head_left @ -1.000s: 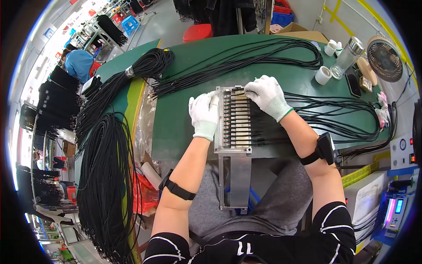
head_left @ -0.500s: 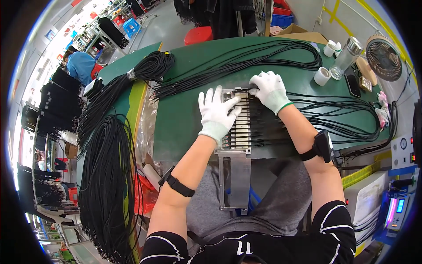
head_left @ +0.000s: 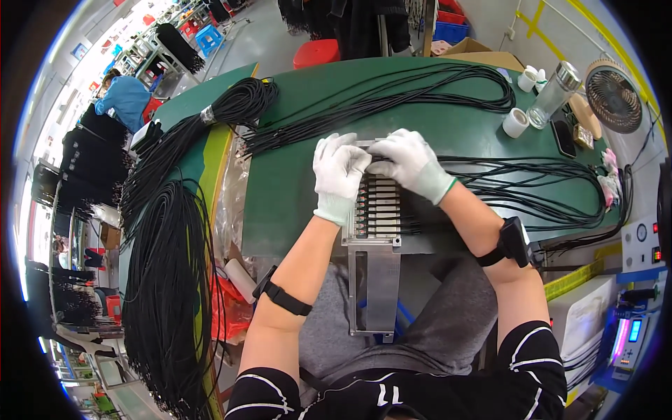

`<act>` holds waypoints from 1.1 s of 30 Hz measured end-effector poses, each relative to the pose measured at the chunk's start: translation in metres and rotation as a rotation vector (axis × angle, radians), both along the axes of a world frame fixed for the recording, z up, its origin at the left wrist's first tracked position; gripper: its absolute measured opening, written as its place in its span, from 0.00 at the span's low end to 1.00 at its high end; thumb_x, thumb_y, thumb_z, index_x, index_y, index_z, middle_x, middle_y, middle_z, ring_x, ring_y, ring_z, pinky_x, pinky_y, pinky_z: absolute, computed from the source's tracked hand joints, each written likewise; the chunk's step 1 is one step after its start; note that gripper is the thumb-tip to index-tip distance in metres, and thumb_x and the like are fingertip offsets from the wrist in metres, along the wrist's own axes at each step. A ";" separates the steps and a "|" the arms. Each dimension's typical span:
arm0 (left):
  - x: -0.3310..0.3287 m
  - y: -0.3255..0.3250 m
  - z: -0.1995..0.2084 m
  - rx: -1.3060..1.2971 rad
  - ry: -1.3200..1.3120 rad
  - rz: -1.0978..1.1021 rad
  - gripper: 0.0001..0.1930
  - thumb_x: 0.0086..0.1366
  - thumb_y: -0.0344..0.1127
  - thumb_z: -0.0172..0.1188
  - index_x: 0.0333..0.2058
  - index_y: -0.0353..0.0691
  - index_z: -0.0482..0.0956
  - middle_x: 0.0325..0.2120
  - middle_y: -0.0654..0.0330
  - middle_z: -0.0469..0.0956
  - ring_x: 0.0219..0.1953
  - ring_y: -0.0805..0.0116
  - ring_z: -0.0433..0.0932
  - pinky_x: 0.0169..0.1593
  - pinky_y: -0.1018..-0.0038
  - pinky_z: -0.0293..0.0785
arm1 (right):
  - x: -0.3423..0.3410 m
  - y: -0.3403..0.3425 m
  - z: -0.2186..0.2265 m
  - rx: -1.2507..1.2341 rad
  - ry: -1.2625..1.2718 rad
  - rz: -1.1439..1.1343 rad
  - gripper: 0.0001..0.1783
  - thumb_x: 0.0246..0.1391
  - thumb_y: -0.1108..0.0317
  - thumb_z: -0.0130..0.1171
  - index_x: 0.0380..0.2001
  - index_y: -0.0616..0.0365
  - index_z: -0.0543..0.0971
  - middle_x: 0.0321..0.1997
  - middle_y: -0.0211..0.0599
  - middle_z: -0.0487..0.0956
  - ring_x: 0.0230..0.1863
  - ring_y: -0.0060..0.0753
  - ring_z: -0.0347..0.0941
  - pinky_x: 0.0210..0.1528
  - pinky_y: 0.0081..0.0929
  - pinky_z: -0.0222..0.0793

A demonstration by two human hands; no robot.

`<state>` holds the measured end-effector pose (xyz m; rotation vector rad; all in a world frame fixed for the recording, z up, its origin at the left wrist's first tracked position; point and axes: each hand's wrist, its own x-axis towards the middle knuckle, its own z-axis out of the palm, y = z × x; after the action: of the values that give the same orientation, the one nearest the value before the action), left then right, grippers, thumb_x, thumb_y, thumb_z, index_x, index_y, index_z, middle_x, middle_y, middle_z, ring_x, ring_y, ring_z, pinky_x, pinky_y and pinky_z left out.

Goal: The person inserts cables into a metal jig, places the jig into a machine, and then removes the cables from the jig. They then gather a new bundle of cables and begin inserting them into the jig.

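My left hand (head_left: 339, 175), in a white glove, is closed with its fingertips bent together over the far end of a metal fixture (head_left: 374, 283). My right hand (head_left: 411, 166), also gloved, has its fingers pinched close beside them, nearly touching. What the fingertips grip is hidden under the gloves. Along the fixture, several black cable ends (head_left: 381, 208) lie side by side in light-coloured slots. A loop of black cables (head_left: 553, 168) runs off to the right, passing partly behind my right hand.
Black cable bundles lie across the back (head_left: 420, 91) and hang down the left side (head_left: 171, 280) of the green table (head_left: 280, 203). At the back right stand a glass bottle (head_left: 553, 98), a white tape roll (head_left: 516, 123), a phone (head_left: 563, 138) and a fan (head_left: 613, 96). A person (head_left: 124, 99) sits far left.
My left hand has closed from spread fingers and turned toward the fixture's far end. My right hand has shifted left and slightly nearer, so the two sets of fingertips are now close together.
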<state>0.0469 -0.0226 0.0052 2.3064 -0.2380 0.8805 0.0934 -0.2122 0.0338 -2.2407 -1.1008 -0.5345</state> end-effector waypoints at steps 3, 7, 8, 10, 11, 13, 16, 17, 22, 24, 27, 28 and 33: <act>-0.004 0.001 0.003 -0.035 -0.025 -0.081 0.05 0.62 0.33 0.66 0.31 0.39 0.81 0.52 0.49 0.80 0.56 0.52 0.75 0.64 0.58 0.65 | 0.000 -0.007 0.010 0.002 0.018 0.002 0.08 0.49 0.58 0.68 0.31 0.47 0.83 0.29 0.33 0.81 0.38 0.44 0.76 0.43 0.41 0.71; -0.001 0.010 -0.001 -0.375 0.186 0.040 0.05 0.63 0.32 0.65 0.32 0.36 0.81 0.52 0.50 0.80 0.55 0.56 0.76 0.63 0.63 0.68 | 0.019 -0.037 0.017 -0.046 0.057 -0.075 0.06 0.50 0.60 0.67 0.30 0.48 0.84 0.28 0.35 0.81 0.37 0.45 0.77 0.42 0.41 0.73; 0.000 0.013 -0.003 -0.404 0.186 0.040 0.05 0.63 0.32 0.65 0.33 0.36 0.82 0.52 0.50 0.80 0.55 0.56 0.76 0.63 0.64 0.68 | 0.022 -0.042 0.016 -0.039 0.066 -0.127 0.06 0.50 0.61 0.67 0.30 0.48 0.84 0.27 0.35 0.81 0.36 0.46 0.77 0.41 0.41 0.73; 0.003 0.012 -0.004 -0.469 0.193 0.023 0.06 0.64 0.31 0.65 0.35 0.35 0.83 0.52 0.50 0.80 0.55 0.58 0.77 0.63 0.66 0.68 | 0.023 -0.045 0.011 -0.041 0.077 -0.191 0.05 0.50 0.61 0.67 0.29 0.48 0.85 0.27 0.35 0.81 0.36 0.46 0.77 0.41 0.41 0.73; 0.002 0.011 -0.004 -0.471 0.195 0.020 0.06 0.64 0.31 0.65 0.35 0.35 0.83 0.52 0.50 0.80 0.55 0.58 0.77 0.63 0.66 0.68 | 0.023 -0.042 0.006 -0.018 0.126 -0.129 0.05 0.50 0.62 0.67 0.30 0.47 0.85 0.27 0.34 0.81 0.37 0.45 0.77 0.41 0.41 0.73; 0.000 0.009 -0.005 -0.381 0.199 0.069 0.07 0.64 0.33 0.65 0.38 0.36 0.84 0.51 0.50 0.80 0.55 0.58 0.77 0.63 0.65 0.68 | 0.023 -0.037 -0.002 0.028 0.223 -0.004 0.05 0.49 0.62 0.68 0.30 0.46 0.85 0.28 0.33 0.81 0.38 0.44 0.77 0.43 0.40 0.72; -0.002 0.009 -0.001 -0.315 0.210 0.122 0.09 0.65 0.35 0.64 0.41 0.37 0.84 0.50 0.52 0.81 0.55 0.59 0.77 0.63 0.65 0.68 | 0.023 -0.033 0.005 -0.059 0.138 -0.097 0.05 0.48 0.62 0.68 0.30 0.45 0.84 0.29 0.30 0.81 0.40 0.42 0.76 0.45 0.39 0.70; -0.001 0.009 -0.001 -0.297 0.223 0.146 0.10 0.66 0.36 0.64 0.42 0.37 0.84 0.50 0.53 0.82 0.54 0.60 0.77 0.62 0.65 0.69 | 0.023 -0.033 0.007 -0.103 0.095 -0.146 0.05 0.48 0.62 0.68 0.29 0.45 0.84 0.30 0.29 0.81 0.41 0.41 0.76 0.46 0.38 0.69; -0.003 0.011 -0.001 -0.259 0.257 0.166 0.10 0.66 0.39 0.62 0.42 0.43 0.85 0.42 0.57 0.84 0.51 0.58 0.77 0.64 0.61 0.65 | 0.026 -0.033 0.002 -0.127 -0.046 -0.181 0.06 0.45 0.66 0.70 0.29 0.47 0.84 0.28 0.29 0.80 0.40 0.40 0.75 0.46 0.36 0.70; -0.002 0.012 -0.003 -0.237 0.254 0.159 0.10 0.66 0.39 0.61 0.42 0.43 0.85 0.41 0.58 0.84 0.50 0.58 0.78 0.65 0.60 0.63 | 0.025 -0.034 0.002 -0.151 -0.067 -0.188 0.06 0.45 0.66 0.70 0.29 0.46 0.85 0.29 0.28 0.81 0.41 0.39 0.75 0.47 0.36 0.69; -0.001 0.013 -0.004 -0.193 0.246 0.147 0.11 0.67 0.39 0.59 0.43 0.45 0.85 0.40 0.59 0.85 0.49 0.59 0.79 0.68 0.59 0.59 | 0.027 -0.035 0.000 -0.171 -0.074 -0.194 0.06 0.45 0.66 0.69 0.30 0.44 0.85 0.30 0.27 0.81 0.42 0.38 0.75 0.47 0.36 0.69; 0.000 0.013 -0.005 -0.188 0.270 0.155 0.11 0.68 0.40 0.59 0.43 0.45 0.85 0.40 0.60 0.85 0.48 0.60 0.79 0.69 0.59 0.57 | 0.028 -0.035 -0.001 -0.178 -0.070 -0.198 0.06 0.45 0.66 0.69 0.30 0.44 0.85 0.30 0.27 0.80 0.42 0.37 0.75 0.47 0.36 0.69; 0.000 0.014 -0.007 -0.165 0.299 0.155 0.12 0.69 0.41 0.57 0.43 0.46 0.85 0.40 0.61 0.85 0.48 0.61 0.80 0.71 0.59 0.54 | 0.030 -0.032 -0.005 -0.255 -0.039 -0.216 0.04 0.49 0.62 0.68 0.31 0.39 0.85 0.33 0.23 0.80 0.43 0.35 0.73 0.49 0.36 0.63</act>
<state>0.0470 -0.0090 -0.0022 2.2852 0.1393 0.5915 0.1234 -0.2440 0.0293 -2.6011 -0.9989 -0.5535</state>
